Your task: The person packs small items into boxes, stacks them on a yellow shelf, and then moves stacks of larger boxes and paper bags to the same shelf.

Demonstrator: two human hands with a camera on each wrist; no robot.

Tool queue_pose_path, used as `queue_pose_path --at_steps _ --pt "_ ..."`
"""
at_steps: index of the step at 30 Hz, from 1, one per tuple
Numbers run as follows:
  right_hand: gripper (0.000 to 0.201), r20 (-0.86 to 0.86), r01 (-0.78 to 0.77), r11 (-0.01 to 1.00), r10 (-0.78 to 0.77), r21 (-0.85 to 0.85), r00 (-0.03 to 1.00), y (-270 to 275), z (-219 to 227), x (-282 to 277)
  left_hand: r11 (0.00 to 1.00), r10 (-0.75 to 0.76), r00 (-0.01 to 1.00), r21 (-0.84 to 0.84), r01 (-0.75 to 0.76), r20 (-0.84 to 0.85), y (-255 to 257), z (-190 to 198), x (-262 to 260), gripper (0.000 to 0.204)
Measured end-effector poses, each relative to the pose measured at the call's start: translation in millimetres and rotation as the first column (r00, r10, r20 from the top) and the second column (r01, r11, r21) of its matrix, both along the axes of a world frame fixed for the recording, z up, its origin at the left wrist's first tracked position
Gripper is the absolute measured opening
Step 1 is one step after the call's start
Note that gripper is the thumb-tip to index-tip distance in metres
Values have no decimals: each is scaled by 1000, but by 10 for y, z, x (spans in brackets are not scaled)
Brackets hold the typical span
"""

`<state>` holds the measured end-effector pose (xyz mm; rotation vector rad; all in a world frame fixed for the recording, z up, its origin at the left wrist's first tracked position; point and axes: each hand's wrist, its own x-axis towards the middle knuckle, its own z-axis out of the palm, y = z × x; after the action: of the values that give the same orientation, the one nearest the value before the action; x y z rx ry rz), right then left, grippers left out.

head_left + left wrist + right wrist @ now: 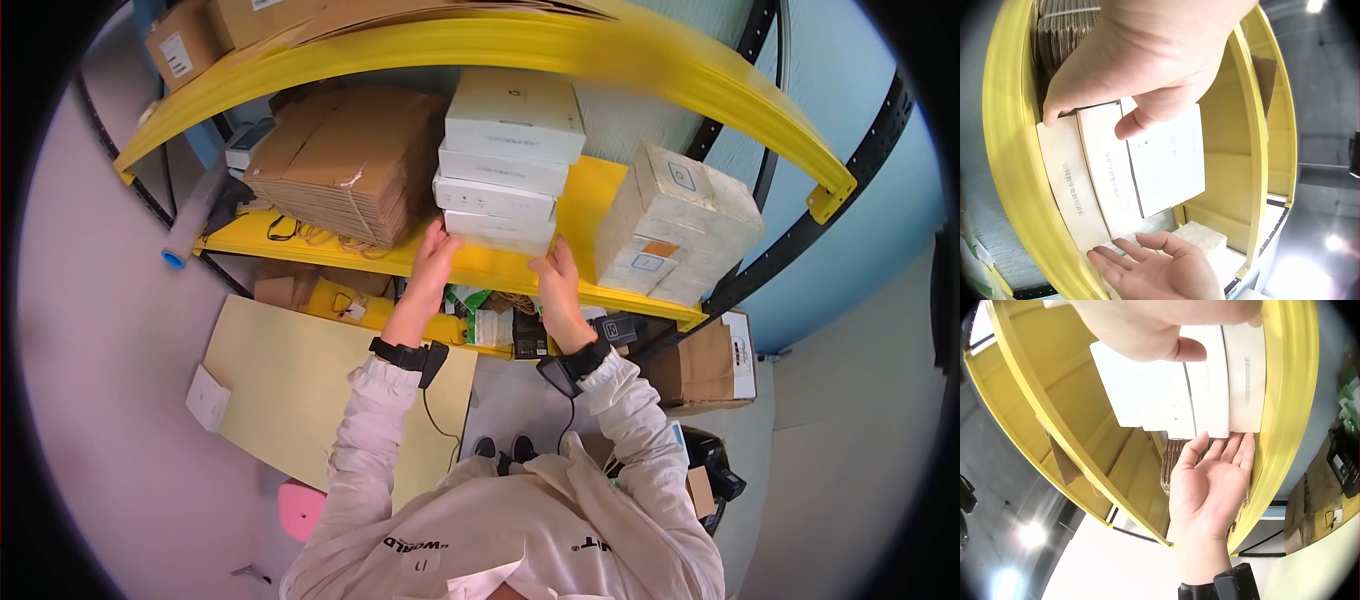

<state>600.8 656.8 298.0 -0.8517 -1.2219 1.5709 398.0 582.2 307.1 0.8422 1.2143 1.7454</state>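
Note:
A stack of several white boxes (512,140) stands on the yellow shelf, its layers slightly offset. My left hand (432,268) is at the left side of the lowest box (498,230), fingertips right at its edge. On the other side, my right hand (558,285) has its fingers pointing up beside the lower right corner. Seen from the left wrist, the left thumb overlaps the box fronts, and the right hand (1157,269) lies palm up with extended fingers near the bottom box. The right wrist view shows the left hand (1213,487) with straight fingers against the stack's side.
Folded brown cardboard (340,160) fills the shelf left of the stack. A large white carton (680,225) stands to the right. The yellow upper beam (480,42) curves overhead. Below are a pale table (300,370) and a lower shelf with packets and a black box (530,335).

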Motion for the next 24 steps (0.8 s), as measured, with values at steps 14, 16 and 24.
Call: queue_pose_path --at_steps 14,16,24 --pt "75 16 -121 991 120 59 993 57 159 71 997 -81 988 -14 80 -131 66 74 -21 78" --pt "76 4 -138 990 138 22 990 75 192 78 998 16 988 -57 -25 -151 78 63 -5 79" --pt "83 -53 121 950 -110 288 993 136 782 -35 935 347 856 211 -285 -384 204 690 -20 82"
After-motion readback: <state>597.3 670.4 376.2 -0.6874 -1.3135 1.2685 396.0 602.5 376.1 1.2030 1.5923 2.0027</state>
